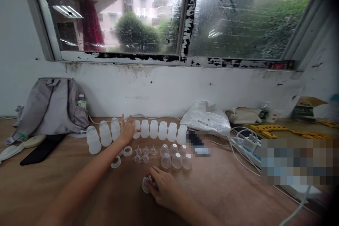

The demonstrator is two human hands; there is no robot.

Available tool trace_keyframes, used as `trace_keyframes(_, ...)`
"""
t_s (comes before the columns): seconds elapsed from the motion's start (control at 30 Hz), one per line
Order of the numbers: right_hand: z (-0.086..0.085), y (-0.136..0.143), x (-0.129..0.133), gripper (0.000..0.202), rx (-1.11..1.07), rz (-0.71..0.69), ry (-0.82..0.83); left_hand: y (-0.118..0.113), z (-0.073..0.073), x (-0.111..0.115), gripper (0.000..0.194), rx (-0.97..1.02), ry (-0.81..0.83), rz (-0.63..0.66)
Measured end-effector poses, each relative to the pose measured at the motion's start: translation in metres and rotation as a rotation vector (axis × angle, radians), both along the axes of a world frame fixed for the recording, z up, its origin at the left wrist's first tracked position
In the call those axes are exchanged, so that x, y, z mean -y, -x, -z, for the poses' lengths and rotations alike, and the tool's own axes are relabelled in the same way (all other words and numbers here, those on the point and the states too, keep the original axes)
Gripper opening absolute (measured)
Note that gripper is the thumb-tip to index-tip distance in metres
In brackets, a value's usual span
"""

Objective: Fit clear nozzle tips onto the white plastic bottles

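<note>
Several bottles (153, 129) toward the worktop's (225, 183) far edge
Left hand (128, 129) among them, grip unclear; right hand's (164, 186) fingers clasp a clear piece (144, 186) toward the near edge.

left hand (128, 130) at the row of frosted bottles (153, 130), contact unclear. right hand (164, 185) grips a clear round piece (145, 186) at the bench (225, 187). six clear caps (176, 162) stand in two rows, nearby.
</note>
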State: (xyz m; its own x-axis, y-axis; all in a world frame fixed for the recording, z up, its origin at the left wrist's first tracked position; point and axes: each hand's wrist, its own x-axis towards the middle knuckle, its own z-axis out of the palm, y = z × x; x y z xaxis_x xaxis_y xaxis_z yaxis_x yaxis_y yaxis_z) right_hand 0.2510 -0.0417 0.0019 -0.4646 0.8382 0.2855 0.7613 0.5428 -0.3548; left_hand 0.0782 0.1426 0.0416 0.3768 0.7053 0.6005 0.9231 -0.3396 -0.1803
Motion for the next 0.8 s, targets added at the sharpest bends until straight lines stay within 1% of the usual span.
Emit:
trace_keyframes(0.1,-0.001,0.000,0.001,0.009,0.027,0.001,0.007,0.000,0.001,0.001,0.035,-0.011,-0.001,-0.014)
trace_keyframes(0.2,-0.002,0.000,0.001,0.012,0.040,0.009,0.022,0.001,0.003,0.002,0.039,-0.016,-0.017,-0.014)
trace_keyframes(0.33,0.000,0.000,0.000,0.018,0.050,0.031,0.047,0.001,0.003,0.002,0.046,-0.033,-0.031,0.038)
trace_keyframes(0.43,0.004,-0.001,-0.002,0.015,0.031,0.036,0.043,-0.001,0.000,0.011,0.053,0.003,-0.065,0.071)
trace_keyframes(0.5,0.006,-0.001,-0.002,0.012,-0.017,0.032,0.031,-0.001,0.000,0.029,0.055,0.056,-0.087,0.105)
trace_keyframes(0.53,0.007,-0.001,-0.003,0.011,-0.049,0.025,0.021,0.000,0.001,0.042,0.054,0.079,-0.086,0.137)
trace_keyframes(0.6,0.008,-0.001,-0.004,0.008,-0.118,0.011,-0.003,0.004,0.007,0.073,0.048,0.106,-0.046,0.243)
trace_keyframes(0.7,0.008,0.001,-0.004,0.006,-0.209,-0.013,-0.033,0.015,0.022,0.123,0.040,0.121,0.117,0.452)
trace_keyframes(0.77,0.008,0.003,-0.004,0.006,-0.255,-0.032,-0.041,0.022,0.031,0.148,0.038,0.130,0.230,0.563)
trace_keyframes(0.8,0.008,0.004,-0.004,0.006,-0.271,-0.041,-0.041,0.024,0.034,0.157,0.039,0.141,0.278,0.601)
